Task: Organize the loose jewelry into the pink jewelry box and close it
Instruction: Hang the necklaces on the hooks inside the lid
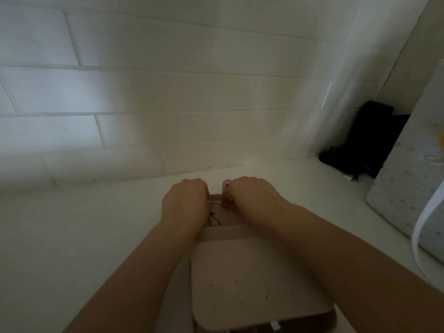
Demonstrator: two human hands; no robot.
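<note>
Nearest: pink jewelry box [259, 282], open, pale panel dotted with small holes lying flat at near centre, long axis running near-to-far along the white counter [72, 236]. Beyond the panel, far half of the box, mostly hidden under both hands. Left hand [185, 203] over the far-left part, knuckles up, fingers curled down and inward; grip not visible, cannot tell what, if anything, is pinched. Right hand [252, 193] over the far-right part, fingers curled, apparently holding a small pink strap or tab [217, 195] that bridges the gap between the two hands; hold judged, not confirmed. Thin dark chain [213, 218] lying loose inside the far half, just near of the left fingertips and under the left palm edge, tangled, direction of its length not readable. Key relation: chain sits near-side and slightly right of the left fingers, closer to the left hand than the right. Judged step: fastening or threading jewelry at the far wall of the box; lid not yet closed. Black pouch [365, 138] far right against the tiled wall [144, 92]; speckled grey bag [408, 169] at right edge, well apart from the box.
</note>
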